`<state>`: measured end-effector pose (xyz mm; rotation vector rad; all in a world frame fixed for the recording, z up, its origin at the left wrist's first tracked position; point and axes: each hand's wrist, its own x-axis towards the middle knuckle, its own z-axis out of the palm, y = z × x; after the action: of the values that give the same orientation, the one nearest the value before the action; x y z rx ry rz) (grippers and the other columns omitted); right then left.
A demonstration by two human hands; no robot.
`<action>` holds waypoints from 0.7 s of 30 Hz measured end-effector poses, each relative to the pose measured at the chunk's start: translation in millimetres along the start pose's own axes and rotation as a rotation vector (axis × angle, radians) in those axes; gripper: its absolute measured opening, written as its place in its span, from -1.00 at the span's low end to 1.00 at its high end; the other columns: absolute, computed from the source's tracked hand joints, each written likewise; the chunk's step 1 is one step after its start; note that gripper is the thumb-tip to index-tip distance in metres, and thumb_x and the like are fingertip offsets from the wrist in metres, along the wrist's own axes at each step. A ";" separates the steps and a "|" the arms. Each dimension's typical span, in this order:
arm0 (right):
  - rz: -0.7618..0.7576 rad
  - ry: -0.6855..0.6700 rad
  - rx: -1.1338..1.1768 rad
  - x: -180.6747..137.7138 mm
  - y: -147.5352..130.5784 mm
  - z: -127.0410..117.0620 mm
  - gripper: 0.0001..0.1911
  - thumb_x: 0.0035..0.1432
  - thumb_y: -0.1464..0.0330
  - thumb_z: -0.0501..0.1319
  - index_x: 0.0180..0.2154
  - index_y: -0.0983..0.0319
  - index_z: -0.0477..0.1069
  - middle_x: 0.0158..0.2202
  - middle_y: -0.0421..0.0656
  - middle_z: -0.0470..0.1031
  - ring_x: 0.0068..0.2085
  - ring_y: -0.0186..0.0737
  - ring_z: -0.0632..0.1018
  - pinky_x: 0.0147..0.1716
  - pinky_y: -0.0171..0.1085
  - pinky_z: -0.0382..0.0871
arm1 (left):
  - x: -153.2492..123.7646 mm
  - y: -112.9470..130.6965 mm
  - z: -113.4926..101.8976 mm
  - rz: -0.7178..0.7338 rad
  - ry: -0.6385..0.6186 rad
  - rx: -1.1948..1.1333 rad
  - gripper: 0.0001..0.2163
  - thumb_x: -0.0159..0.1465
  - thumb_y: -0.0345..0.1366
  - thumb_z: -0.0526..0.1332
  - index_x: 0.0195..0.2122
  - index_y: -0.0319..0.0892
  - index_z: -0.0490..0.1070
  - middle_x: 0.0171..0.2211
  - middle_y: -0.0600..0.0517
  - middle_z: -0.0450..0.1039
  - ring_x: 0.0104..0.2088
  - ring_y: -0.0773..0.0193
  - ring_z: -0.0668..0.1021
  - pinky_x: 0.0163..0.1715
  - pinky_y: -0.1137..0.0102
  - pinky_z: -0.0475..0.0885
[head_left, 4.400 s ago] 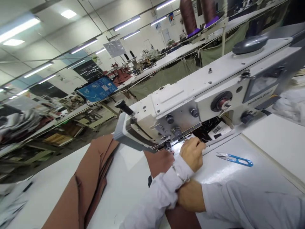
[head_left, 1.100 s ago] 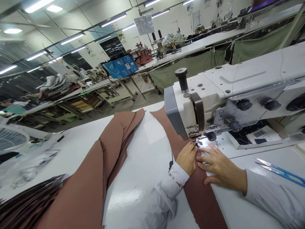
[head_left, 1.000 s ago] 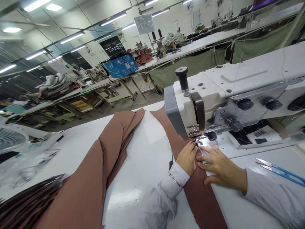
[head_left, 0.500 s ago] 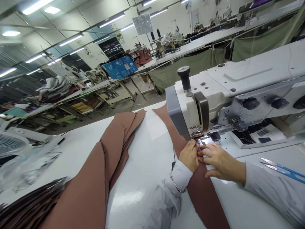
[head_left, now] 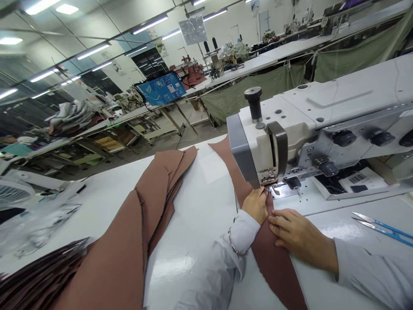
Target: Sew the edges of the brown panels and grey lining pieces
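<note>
A long brown fabric strip runs across the white table and under the presser foot of a white sewing machine. My left hand is curled with its fingertips pressed on the strip just in front of the foot. My right hand lies flat on the strip's right edge, fingers stretched out, a little nearer to me than the left.
A stack of brown fabric pieces fans across the table's left side. Blue thread snips lie at the right. A barcode label sits under the machine arm. Clear plastic bags lie far left. Other sewing tables fill the background.
My right hand has slid back toward me along the strip, away from the presser foot. My left hand stays by the foot. The view shifted slightly.
</note>
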<state>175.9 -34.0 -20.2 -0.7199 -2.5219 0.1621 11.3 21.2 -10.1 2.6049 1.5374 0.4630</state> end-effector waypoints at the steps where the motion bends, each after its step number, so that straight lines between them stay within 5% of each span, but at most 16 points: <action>1: -0.002 0.001 -0.009 2.7 2.9 0.0 -0.75 0.10 0.37 0.19 -0.15 0.30 0.37 -0.08 -0.09 0.37 0.01 -0.06 0.30 -0.03 -0.07 0.26 | 3.3 -1.6 -0.7 -0.015 -0.024 0.003 -0.72 0.12 -0.51 0.02 -0.13 -0.31 0.33 -0.15 -0.14 0.41 -0.10 0.16 0.43 -0.07 0.26 0.40; 14: 0.017 0.023 -0.101 8.3 11.2 12.1 -0.70 0.17 0.43 0.07 -0.05 0.34 0.30 -0.02 -0.05 0.32 0.06 -0.06 0.27 -0.01 -0.06 0.29 | 17.9 -14.5 0.2 -0.035 -0.019 0.024 -0.66 0.15 -0.50 -0.01 -0.06 -0.24 0.32 -0.13 -0.08 0.42 -0.09 0.20 0.43 -0.07 0.32 0.37; 21: 0.032 0.098 -0.094 7.8 6.5 6.7 -0.71 0.22 0.47 -0.02 -0.04 0.36 0.29 -0.01 -0.02 0.32 0.06 -0.09 0.28 -0.03 -0.10 0.32 | 18.1 -13.9 -1.9 -0.188 0.021 0.159 -0.61 0.15 -0.42 0.02 0.03 -0.33 0.26 0.04 -0.22 0.26 0.14 -0.08 0.16 0.09 -0.07 0.03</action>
<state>169.8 -24.2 -24.1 -0.7859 -2.4389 0.0187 7.2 43.5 -7.5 2.5389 1.8760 0.3664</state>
